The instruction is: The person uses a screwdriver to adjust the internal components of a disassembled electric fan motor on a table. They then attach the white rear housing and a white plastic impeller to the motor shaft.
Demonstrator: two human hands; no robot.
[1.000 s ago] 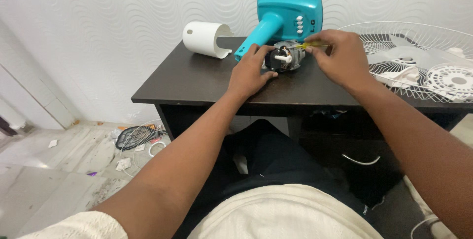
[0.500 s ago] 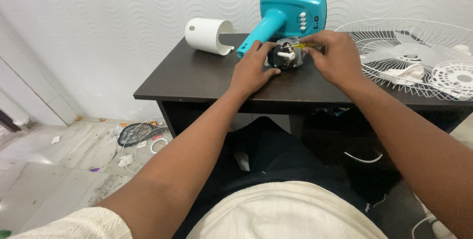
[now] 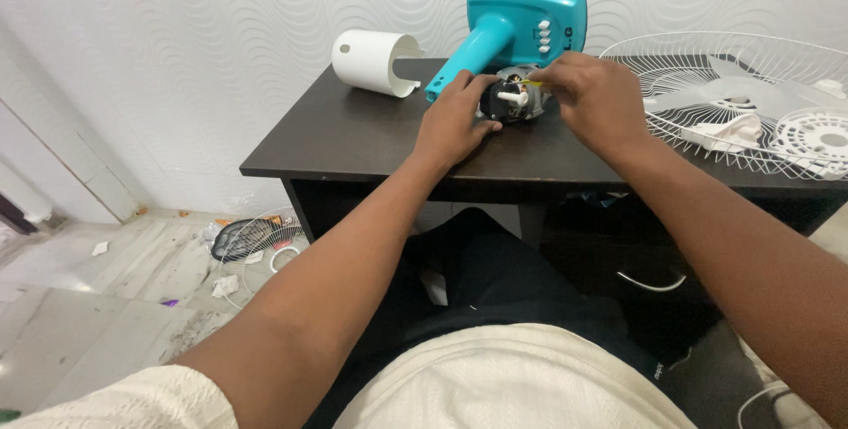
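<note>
A small dark fan motor (image 3: 510,102) with a white shaft sits near the bench's (image 3: 353,137) back edge; the left hand (image 3: 455,120) clasps it, and the right hand (image 3: 594,98) pinches a thin yellow tool (image 3: 533,83) against it.

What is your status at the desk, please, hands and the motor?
Left hand steadying small fan motor on dark desk. Right hand pinching a thin yellow piece at its top. Teal fan base close behind; nothing blocking.

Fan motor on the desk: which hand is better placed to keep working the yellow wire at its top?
Right hand. Its fingertips already pinch the yellow wire over the fan motor. The left hand cups the motor's side, steadying it on the dark desk.
</note>
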